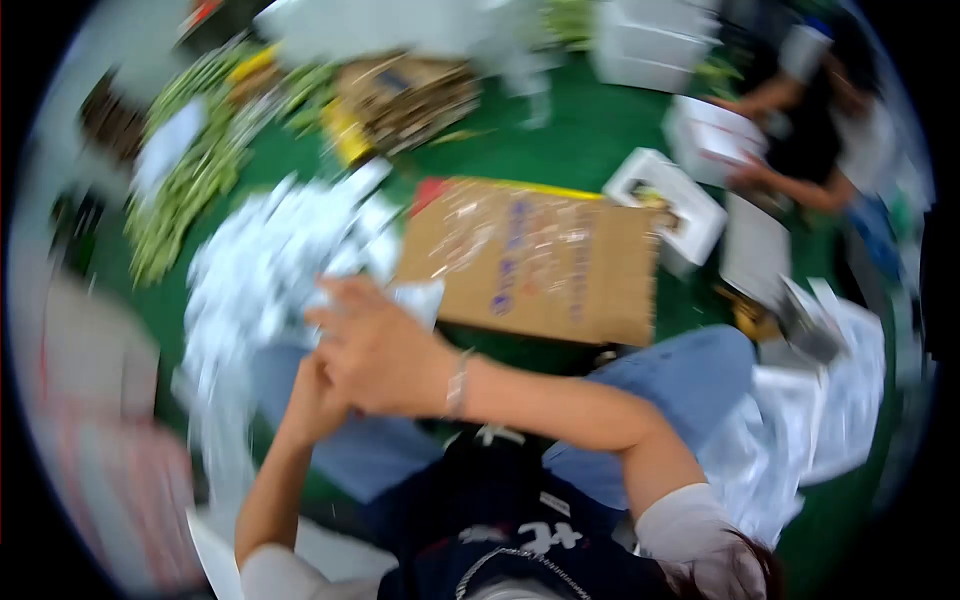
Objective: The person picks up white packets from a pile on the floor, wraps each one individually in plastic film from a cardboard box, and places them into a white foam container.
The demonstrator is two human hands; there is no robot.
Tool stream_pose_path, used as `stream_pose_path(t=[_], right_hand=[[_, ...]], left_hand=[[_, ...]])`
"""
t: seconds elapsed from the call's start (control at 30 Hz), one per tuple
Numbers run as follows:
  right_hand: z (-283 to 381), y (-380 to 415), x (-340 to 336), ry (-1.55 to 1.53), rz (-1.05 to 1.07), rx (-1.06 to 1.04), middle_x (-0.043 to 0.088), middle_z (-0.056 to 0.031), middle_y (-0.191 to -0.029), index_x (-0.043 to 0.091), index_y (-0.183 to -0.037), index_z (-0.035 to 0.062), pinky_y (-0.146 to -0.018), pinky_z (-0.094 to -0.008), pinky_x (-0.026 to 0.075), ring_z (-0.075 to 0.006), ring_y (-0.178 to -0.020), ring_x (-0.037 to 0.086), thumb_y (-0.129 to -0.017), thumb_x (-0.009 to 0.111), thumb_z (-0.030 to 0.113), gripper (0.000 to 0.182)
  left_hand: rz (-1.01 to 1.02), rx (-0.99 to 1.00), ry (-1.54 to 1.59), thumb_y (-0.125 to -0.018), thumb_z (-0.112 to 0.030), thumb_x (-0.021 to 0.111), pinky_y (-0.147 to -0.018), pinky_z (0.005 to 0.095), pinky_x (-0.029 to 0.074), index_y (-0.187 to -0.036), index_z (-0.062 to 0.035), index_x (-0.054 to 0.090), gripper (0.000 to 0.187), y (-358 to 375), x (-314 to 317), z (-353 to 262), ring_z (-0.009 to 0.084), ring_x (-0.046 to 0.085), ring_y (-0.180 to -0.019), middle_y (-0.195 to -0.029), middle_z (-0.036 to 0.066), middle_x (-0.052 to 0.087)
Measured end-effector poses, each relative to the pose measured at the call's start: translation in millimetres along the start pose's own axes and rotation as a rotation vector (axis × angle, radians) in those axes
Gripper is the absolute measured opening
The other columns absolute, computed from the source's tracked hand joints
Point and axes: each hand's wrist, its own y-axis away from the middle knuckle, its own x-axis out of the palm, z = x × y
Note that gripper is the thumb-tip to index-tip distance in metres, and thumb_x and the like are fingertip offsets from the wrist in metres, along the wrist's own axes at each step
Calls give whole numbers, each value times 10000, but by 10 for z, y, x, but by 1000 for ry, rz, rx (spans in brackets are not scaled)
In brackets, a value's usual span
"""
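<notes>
My right hand (375,345), with a bracelet at the wrist, reaches across to the left and lies over my left hand (322,392). The two hands touch above my left knee. Some fingers of the right hand are bent and blurred, and a white piece shows just beyond them. The left hand's fingers are mostly hidden behind the right. Beside the hands is a large heap of white pieces (260,260). A flat brown cardboard box (540,260) with printing and clear tape lies in front of my knees.
Green leafy stalks (190,180) and folded cardboard (405,95) lie at the upper left. An open white foam box (690,225) stands right of the cardboard box. Another person's hands (755,175) hold a white box (712,140). White plastic sheets (750,460) lie at my right.
</notes>
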Motion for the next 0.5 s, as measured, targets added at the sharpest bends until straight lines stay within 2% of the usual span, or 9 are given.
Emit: stream_pose_path(t=[0.1, 0.17, 0.2, 0.23, 0.3, 0.37, 0.4, 0.43, 0.5], right_hand=[[178, -173, -242, -157, -105, -60, 595, -157, -1171, 654, -895, 59, -950, -481, 372, -374, -1178, 481, -752, 624, 187, 193], [-86, -104, -464, -78, -268, 4, 632, -133, -1034, 629, -897, 26, -876, -436, 437, -328, -1024, 571, -711, 650, 74, 194], [-260, -21, -489, -121, -358, 240, 635, -109, -950, 628, -868, 8, -830, -361, 455, -271, -933, 595, -762, 637, 64, 120], [-573, 88, -523, -208, -305, 582, 637, -69, -867, 632, -882, -6, -760, -280, 459, -190, -826, 599, -836, 599, 59, 85], [-1278, 342, -504, -292, -368, 682, 631, -33, -821, 632, -910, -23, -713, -228, 449, -103, -772, 575, -897, 569, 87, 128], [-1586, 433, -463, -317, -444, 667, 630, -25, -824, 634, -920, -23, -706, -222, 449, -90, -774, 573, -902, 571, 95, 135], [-1644, 459, -429, -387, -452, 751, 629, -25, -819, 633, -916, -24, -705, -219, 448, -87, -774, 573, -900, 574, 93, 132], [-1659, 524, -389, -452, -463, 845, 628, -25, -813, 632, -913, -24, -704, -215, 447, -84, -774, 572, -899, 577, 91, 128], [-1678, 651, -211, -421, -339, 862, 625, -21, -813, 632, -912, -22, -700, -214, 446, -83, -765, 570, -900, 576, 90, 126]], left_hand=[[-331, -246, 202, -822, -82, 624, -367, 297, 432, -972, 47, 544, 213, 658, -574, -66, 195, 612, -508, -678, 96, 607], [-906, -195, 31, -885, -248, 607, -328, 288, 392, -976, 43, 556, 309, 1370, -1030, 304, 202, 583, -453, -711, 99, 619], [-1299, -382, 429, -901, -318, 589, -341, 289, 408, -1035, 16, 554, 362, 1521, -1114, -182, 191, 597, -516, -777, 102, 631], [-1489, -245, 241, -905, -363, 590, -355, 281, 414, -982, -2, 589, 369, 1936, -1397, -70, 180, 586, -506, -763, 101, 635], [-1697, -492, -79, -863, -476, 621, -369, 255, 406, -917, 5, 630, 484, 2828, -1877, -82, 155, 604, -538, -783, 109, 649], [-1808, -535, -475, -820, -505, 654, -403, 255, 448, -1018, 51, 631, 590, 3857, -2095, 120, 193, 640, -582, -874, 145, 666], [-1799, -766, -746, -787, -521, 672, -469, 307, 508, -1081, 55, 617, 649, 4430, -2137, 267, 237, 659, -633, -921, 154, 678], [-1837, -1095, -720, -771, -522, 674, -626, 364, 552, -1130, 41, 587, 673, 4130, -1760, -39, 274, 677, -761, -978, 164, 676], [-1353, -1672, -1064, -774, -500, 670, -894, 455, 489, -1245, -20, 504, 692, 5192, -1865, 757, 376, 632, -984, -1146, 215, 617]])
